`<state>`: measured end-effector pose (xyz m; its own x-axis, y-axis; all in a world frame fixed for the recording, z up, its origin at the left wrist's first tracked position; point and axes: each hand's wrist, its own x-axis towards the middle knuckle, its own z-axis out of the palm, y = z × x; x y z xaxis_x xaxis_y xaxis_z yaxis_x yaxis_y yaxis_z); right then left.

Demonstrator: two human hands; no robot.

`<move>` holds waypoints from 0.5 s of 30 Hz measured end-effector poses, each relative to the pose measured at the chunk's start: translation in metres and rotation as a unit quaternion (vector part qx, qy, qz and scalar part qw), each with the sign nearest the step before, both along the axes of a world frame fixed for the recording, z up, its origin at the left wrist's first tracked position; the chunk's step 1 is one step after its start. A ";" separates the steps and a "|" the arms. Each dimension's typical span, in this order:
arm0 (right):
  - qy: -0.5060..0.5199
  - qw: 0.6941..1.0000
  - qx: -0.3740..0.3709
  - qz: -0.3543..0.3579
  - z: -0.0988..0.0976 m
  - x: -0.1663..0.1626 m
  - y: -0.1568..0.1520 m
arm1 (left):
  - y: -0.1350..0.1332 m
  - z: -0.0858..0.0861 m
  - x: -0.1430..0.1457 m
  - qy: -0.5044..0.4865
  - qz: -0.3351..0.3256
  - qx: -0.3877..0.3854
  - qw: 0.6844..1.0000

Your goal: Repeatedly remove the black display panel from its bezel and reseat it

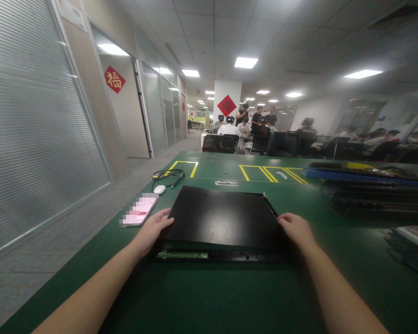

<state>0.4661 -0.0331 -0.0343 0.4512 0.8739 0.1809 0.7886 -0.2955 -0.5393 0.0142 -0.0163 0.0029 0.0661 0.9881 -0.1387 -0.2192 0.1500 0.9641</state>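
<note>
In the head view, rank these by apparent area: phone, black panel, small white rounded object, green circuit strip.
1. Black panel, by far the largest
2. Phone
3. Green circuit strip, longer than the phone but very thin
4. White rounded object

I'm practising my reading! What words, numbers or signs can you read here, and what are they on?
"福": red diamond sign on the door at left.
Second red diamond on the pillar: too dim to read.
Phone screen: blurred out, unreadable.
Green strip below the black panel: any print is too small.
Black panel: I see no text.
</note>
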 end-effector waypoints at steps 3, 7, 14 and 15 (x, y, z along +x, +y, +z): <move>0.000 1.000 0.002 -0.002 0.000 0.000 0.000 | 0.000 -0.001 0.000 0.004 0.001 0.003 1.000; 0.001 1.000 0.003 0.000 0.000 -0.001 -0.001 | 0.000 0.000 0.000 0.010 0.003 0.006 1.000; 0.002 1.000 0.002 -0.005 0.002 -0.001 -0.001 | 0.000 0.000 -0.001 0.013 -0.005 0.010 1.000; 0.002 1.000 0.002 -0.005 0.002 -0.002 -0.002 | 0.000 -0.001 -0.001 0.014 -0.004 0.010 1.000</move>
<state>0.4645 -0.0346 -0.0325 0.4599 0.8690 0.1828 0.7839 -0.3006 -0.5433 0.0131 -0.0160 0.0022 0.0697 0.9903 -0.1199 -0.1908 0.1312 0.9728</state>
